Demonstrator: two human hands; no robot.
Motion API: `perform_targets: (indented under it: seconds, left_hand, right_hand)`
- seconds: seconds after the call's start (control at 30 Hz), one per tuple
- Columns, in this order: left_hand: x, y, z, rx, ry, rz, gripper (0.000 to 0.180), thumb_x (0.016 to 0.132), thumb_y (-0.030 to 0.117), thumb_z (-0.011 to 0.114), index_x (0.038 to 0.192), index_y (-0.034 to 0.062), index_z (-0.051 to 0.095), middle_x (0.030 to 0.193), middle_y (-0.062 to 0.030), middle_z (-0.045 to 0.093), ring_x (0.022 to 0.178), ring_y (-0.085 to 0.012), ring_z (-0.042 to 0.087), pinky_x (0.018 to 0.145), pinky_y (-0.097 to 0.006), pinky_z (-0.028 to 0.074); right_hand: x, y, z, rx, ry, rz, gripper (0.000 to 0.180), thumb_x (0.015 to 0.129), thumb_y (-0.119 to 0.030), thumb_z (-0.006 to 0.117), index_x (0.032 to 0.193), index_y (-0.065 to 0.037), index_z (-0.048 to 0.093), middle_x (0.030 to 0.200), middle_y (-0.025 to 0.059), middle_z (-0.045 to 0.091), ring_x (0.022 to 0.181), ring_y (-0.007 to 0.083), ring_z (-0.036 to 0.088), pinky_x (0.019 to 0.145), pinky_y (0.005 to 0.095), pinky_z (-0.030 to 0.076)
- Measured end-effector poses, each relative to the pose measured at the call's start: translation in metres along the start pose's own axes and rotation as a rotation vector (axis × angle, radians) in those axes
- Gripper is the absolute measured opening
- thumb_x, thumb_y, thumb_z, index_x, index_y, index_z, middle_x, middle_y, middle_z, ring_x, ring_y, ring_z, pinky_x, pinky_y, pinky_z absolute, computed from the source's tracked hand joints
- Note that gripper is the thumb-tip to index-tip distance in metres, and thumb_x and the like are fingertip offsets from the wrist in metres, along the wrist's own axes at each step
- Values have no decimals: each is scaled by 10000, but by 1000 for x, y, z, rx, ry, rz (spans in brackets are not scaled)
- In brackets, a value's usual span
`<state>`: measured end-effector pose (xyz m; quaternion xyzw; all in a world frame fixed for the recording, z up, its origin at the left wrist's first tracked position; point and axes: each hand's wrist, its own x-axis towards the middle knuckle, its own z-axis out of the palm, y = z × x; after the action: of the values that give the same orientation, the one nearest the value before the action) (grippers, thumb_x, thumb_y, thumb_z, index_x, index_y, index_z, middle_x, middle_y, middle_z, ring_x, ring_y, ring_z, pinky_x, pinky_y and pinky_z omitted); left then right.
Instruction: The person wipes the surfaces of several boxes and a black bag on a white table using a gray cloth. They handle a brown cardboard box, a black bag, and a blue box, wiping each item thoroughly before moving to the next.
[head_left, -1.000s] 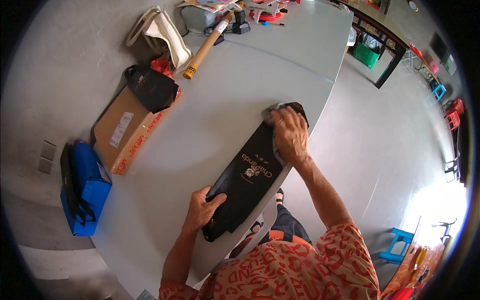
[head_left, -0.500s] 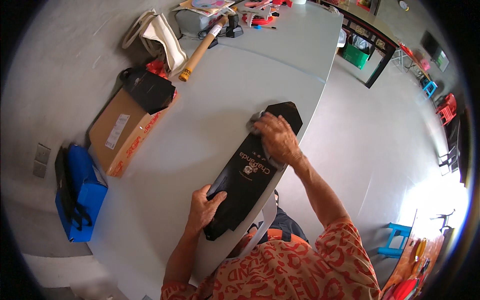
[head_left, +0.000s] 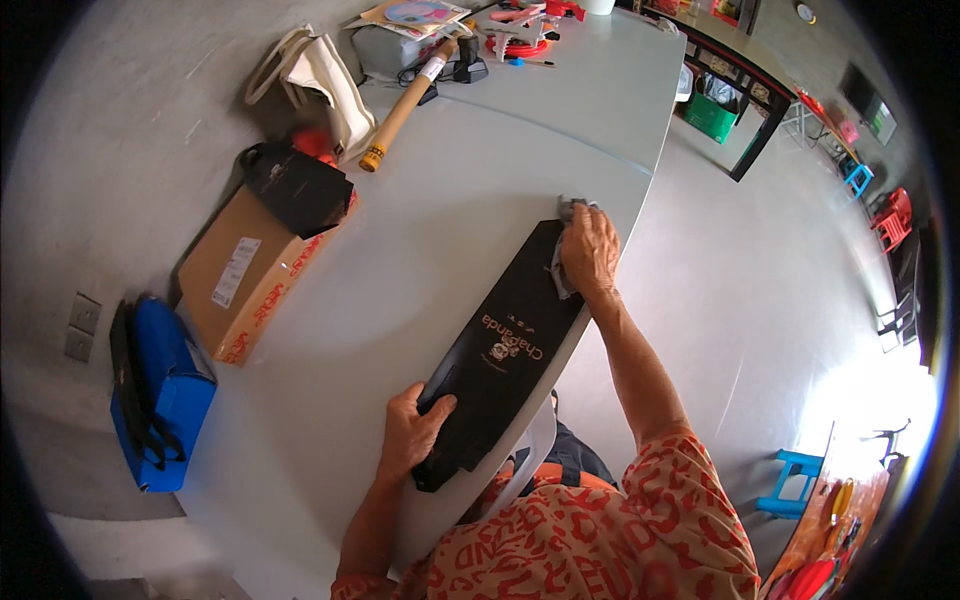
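Note:
A long, flat black piece of folded cardboard (head_left: 480,385) with light printing lies slantwise along the near edge of the white table (head_left: 320,310). Its lower left edge is pinched by my left hand (head_left: 412,430), the thumb on top and the fingers mostly hidden. At the far end, my right hand (head_left: 592,250) presses down with a crumpled grey cloth (head_left: 563,275) bunched under its fingers. The cloth and hand cover the cardboard's far right corner.
Left on the table are a brown cardboard box (head_left: 235,270) with a black handled cardboard piece (head_left: 297,187) on it, and a blue box (head_left: 170,400) with black straps. Farther off lie a cream bag (head_left: 330,90), a yellow-brown tube (head_left: 405,110) and red cables (head_left: 518,48).
My right hand has moved the cloth farther away and to the right, to the cardboard's far end. The left hand keeps its grip at the near end.

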<state>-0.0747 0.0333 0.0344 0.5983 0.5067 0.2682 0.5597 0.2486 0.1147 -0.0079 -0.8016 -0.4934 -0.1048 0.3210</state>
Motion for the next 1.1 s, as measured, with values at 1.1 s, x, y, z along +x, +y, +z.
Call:
perform_targets:
  seconds: [1.1]
  left_hand:
    - [-1,9,1,31,15,-34,268,827,229,732,813,-6,604,661,0,565,601,-79,503,518,-273,424]
  right_hand:
    - [-77,-49,-33,50,-188,-553,443,837,-95,604,1276,-86,551,1308,134,553,1327,308,432,1104,538,290]
